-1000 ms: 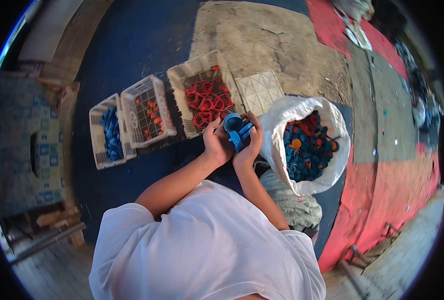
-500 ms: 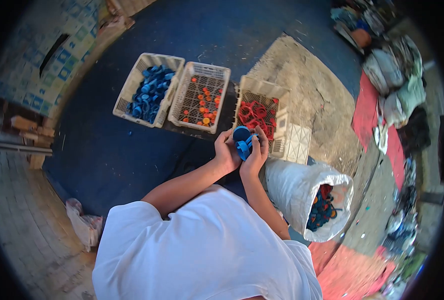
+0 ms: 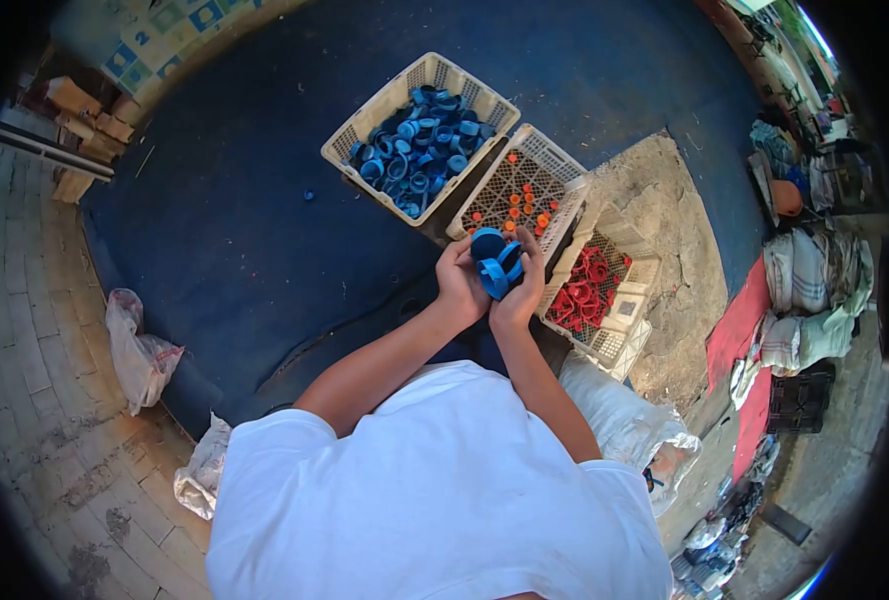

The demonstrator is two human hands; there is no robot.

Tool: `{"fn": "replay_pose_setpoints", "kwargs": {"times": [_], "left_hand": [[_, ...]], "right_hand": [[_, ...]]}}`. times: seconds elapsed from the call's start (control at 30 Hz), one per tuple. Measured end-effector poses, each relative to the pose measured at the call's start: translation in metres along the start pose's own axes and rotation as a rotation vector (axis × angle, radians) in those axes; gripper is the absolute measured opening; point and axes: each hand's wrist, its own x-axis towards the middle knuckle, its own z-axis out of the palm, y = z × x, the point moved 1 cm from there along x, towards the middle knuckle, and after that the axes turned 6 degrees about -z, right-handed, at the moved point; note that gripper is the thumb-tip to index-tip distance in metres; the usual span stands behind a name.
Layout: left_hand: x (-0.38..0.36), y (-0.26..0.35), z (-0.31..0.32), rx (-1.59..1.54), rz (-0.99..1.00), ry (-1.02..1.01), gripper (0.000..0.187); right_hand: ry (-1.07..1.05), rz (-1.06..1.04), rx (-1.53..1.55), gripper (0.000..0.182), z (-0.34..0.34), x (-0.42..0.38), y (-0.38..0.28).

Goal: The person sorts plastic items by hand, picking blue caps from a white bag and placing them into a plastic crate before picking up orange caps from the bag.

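Several blue plastic caps (image 3: 497,262) are cupped between my two hands, in front of my chest. My left hand (image 3: 462,284) wraps round them from the left side, and my right hand (image 3: 525,287) closes on them from the right. Just beyond my fingers stands a crate with orange caps (image 3: 529,203) spread over its bottom. A larger white crate (image 3: 351,128) farther off to the left holds a heap of blue caps (image 3: 420,150). Red caps (image 3: 587,290) lie in a third crate (image 3: 645,272), right of my hands.
A white sack (image 3: 620,412) lies beside my right arm. Plastic bags (image 3: 141,350) rest at the left edge of the blue floor sheet (image 3: 225,230). A worn pale board (image 3: 695,240) lies beyond the red caps. Bundled sacks (image 3: 810,275) are piled at the far right.
The view has turned left, so the crates appear farther right and the crate of blue caps nearer the middle. Both hands still hold blue caps, now cupped more openly.
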Motion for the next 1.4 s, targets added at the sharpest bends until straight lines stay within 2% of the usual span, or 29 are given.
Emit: {"fn": "replay_pose_setpoints", "kwargs": {"times": [0.13,0.3,0.37,0.4,0.6,0.7,1.07,1.17,1.2,1.27,1.4], "left_hand": [[0.000,0.040,-0.018,-0.035,0.069,0.007,0.054],[0.022,0.087,-0.042,-0.031,0.201,0.153,0.054],[0.032,0.111,-0.048,-0.015,0.248,0.219,0.053],[0.043,0.125,-0.067,-0.006,0.248,0.200,0.052],[0.072,0.193,-0.071,0.057,0.279,0.346,0.050],[0.093,0.215,-0.071,0.089,0.282,0.386,0.050],[0.117,0.259,-0.097,0.002,0.234,0.456,0.057],[0.116,0.276,-0.095,0.044,0.156,0.426,0.064],[0.115,0.280,-0.093,0.043,0.147,0.472,0.070],[0.114,0.289,-0.088,0.070,0.121,0.506,0.072],[0.106,0.302,-0.096,0.087,0.053,0.531,0.071]], "right_hand": [[-0.041,0.123,0.048,0.054,0.034,0.005,0.027],[0.027,0.326,0.163,0.053,0.071,0.030,0.071],[-0.010,0.378,0.177,0.052,0.083,0.045,0.094],[-0.024,0.405,0.166,0.051,0.090,0.054,0.106],[-0.001,0.629,0.222,0.044,0.128,0.094,0.147],[-0.090,0.611,0.097,0.044,0.136,0.112,0.172],[0.004,0.776,0.058,0.051,0.163,0.135,0.211],[0.051,0.747,0.121,0.054,0.164,0.131,0.221],[0.085,0.745,0.099,0.054,0.165,0.131,0.224],[0.151,0.743,0.060,0.053,0.168,0.130,0.231],[0.128,0.753,0.060,0.054,0.174,0.122,0.237]]}}
